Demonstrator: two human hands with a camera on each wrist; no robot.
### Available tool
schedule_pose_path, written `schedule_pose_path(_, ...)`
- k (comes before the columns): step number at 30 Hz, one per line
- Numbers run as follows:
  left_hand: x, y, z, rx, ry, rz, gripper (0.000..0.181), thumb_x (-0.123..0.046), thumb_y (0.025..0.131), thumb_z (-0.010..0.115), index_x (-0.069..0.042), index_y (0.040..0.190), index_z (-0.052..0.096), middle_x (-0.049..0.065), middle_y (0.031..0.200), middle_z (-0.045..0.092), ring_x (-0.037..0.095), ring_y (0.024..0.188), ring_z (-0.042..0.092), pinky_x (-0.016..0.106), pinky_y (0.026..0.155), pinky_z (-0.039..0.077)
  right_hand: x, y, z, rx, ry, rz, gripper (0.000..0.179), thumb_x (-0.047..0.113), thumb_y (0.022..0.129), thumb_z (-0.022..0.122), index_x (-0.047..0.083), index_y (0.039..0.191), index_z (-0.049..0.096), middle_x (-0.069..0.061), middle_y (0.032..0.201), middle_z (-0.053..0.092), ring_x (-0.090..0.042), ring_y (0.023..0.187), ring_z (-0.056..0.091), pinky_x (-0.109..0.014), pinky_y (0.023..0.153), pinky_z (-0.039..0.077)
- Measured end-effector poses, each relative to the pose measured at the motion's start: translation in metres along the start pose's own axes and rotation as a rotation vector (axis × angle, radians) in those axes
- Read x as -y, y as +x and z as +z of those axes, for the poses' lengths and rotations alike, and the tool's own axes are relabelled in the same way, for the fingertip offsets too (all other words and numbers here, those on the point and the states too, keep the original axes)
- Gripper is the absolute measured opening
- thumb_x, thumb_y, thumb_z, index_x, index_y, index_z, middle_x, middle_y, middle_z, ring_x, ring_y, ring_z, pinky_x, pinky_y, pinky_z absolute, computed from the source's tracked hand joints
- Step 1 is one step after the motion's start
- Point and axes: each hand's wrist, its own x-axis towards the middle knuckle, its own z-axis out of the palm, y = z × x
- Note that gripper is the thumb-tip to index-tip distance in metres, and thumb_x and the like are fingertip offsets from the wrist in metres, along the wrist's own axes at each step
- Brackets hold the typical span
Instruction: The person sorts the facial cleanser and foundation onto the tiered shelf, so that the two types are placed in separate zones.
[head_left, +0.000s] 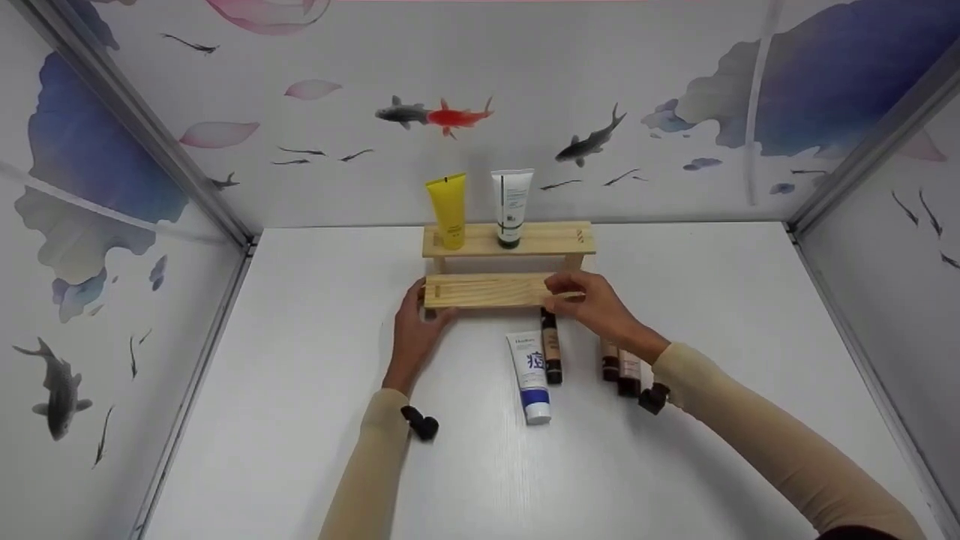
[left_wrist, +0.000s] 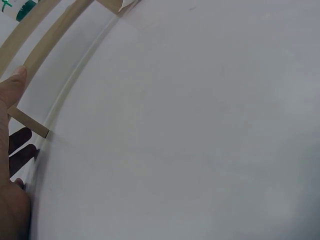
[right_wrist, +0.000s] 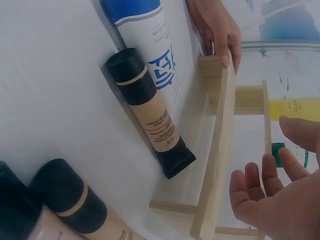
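Note:
A two-tier wooden display rack (head_left: 487,291) stands at the back of the white table. My left hand (head_left: 418,337) grips the left end of its lower step, thumb along the front edge; in the left wrist view the thumb (left_wrist: 15,85) lies on the wood beside a leg. Over the right end of that step is my right hand (head_left: 600,304), its fingers loosely bent and holding nothing in the right wrist view. A yellow tube (head_left: 450,214) and a white tube with a dark green cap (head_left: 512,206) stand on the upper step.
In front of the rack lie a white squeeze tube with a blue band (head_left: 531,375) and a beige tube with a black cap (head_left: 553,349). Two more dark-capped tubes (head_left: 628,373) lie under the right forearm. Printed walls (head_left: 660,187) enclose the table.

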Motion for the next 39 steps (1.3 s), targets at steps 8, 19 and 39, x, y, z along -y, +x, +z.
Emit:
schedule_pose_path(8, 0.002, 0.000, -0.001, -0.005, -0.013, 0.018, 0.086, -0.036, 0.099, 0.087, -0.008, 0.168, 0.043, 0.012, 0.159, 0.057, 0.028, 0.148, 0.051, 0.050, 0.126, 0.038, -0.013, -0.009, 0.006, 0.015, 0.011, 0.010, 0.042, 0.006, 0.102, 0.079, -0.006, 0.140, 0.066, -0.024, 0.141, 0.067, -0.045, 0.136, 0.061, -0.057, 0.117, 0.049)
schedule_pose_path(19, 0.000, 0.001, 0.000, -0.008, -0.012, -0.019, 0.090, -0.037, 0.098, 0.088, -0.006, 0.168, 0.041, 0.014, 0.156, 0.057, 0.029, 0.150, 0.051, 0.047, 0.123, 0.041, -0.024, -0.018, 0.014, 0.040, -0.004, 0.025, 0.043, 0.007, 0.101, 0.081, -0.007, 0.138, 0.067, -0.026, 0.141, 0.067, -0.044, 0.134, 0.062, -0.057, 0.115, 0.050)
schedule_pose_path(39, 0.001, 0.000, 0.001, 0.002, -0.011, -0.037, 0.084, -0.036, 0.101, 0.085, -0.012, 0.169, 0.041, 0.009, 0.164, 0.053, 0.025, 0.150, 0.049, 0.047, 0.127, 0.037, -0.043, -0.035, 0.003, -0.001, -0.129, 0.044, 0.041, 0.014, 0.102, 0.080, 0.001, 0.140, 0.069, -0.019, 0.141, 0.068, -0.040, 0.133, 0.062, -0.059, 0.114, 0.051)
